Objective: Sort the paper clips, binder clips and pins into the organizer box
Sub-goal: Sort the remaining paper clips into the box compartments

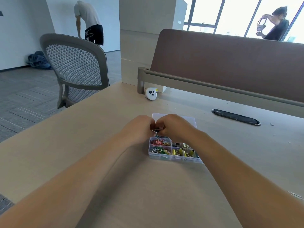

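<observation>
Left hand (139, 127): fingers curled, tips pinching small dark clip (157, 129). Right hand (174, 127): curled likewise, pinching same clip from other side, knuckles of both hands nearly touching. Clip held just above far edge of organizer box (174, 159); kind of clip too small to tell. Box on table (107, 116), lid (191, 122) lying open behind hands. Coloured paper clips (158, 146) in left compartments, yellow binder clips (182, 152) in right ones.

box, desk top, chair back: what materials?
Box: clear glossy plastic, likely; clips show through its walls.
Desk top: pale, matte, wood-look, probably laminate; even tone, no shine.
Chair back: woven mesh, fine striped weave, in a smooth grey plastic-looking frame.
</observation>
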A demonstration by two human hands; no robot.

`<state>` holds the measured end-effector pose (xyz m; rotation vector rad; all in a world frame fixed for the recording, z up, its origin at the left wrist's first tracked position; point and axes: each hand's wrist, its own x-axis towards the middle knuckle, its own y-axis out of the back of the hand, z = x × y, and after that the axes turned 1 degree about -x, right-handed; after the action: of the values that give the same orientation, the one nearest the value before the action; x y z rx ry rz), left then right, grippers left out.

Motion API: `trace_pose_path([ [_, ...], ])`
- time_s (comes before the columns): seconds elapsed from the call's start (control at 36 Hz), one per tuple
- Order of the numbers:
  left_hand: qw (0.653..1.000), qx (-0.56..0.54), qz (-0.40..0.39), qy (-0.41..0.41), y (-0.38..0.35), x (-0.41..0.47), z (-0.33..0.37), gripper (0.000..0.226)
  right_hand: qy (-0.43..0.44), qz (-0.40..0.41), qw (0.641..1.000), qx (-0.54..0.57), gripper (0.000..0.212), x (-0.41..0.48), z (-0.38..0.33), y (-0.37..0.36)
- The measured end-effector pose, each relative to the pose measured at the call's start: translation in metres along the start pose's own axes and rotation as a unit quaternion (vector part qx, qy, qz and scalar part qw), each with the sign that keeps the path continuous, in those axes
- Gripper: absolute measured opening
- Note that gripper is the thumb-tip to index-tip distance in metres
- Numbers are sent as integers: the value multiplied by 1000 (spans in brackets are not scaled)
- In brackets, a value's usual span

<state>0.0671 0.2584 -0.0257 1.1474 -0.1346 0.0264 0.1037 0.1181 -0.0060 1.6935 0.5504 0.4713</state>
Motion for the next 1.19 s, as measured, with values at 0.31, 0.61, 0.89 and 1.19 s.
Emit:
trace_pose_path([
  [0.31,1000,-10,-4,8,3,1,1,17,-11,-9,1000,19,27,-3,2,-1],
  [0.61,1000,-12,2,-21,1,-1,1,22,-11,22,1000,13,22,-5,7,-3],
  [0.89,999,4,10,-37,-3,-1,7,21,-11,43,999,0,24,-9,15,-3],
  [1.19,1000,13,2,-24,-11,3,10,19,-36,40,999,0,22,-12,21,-10],
])
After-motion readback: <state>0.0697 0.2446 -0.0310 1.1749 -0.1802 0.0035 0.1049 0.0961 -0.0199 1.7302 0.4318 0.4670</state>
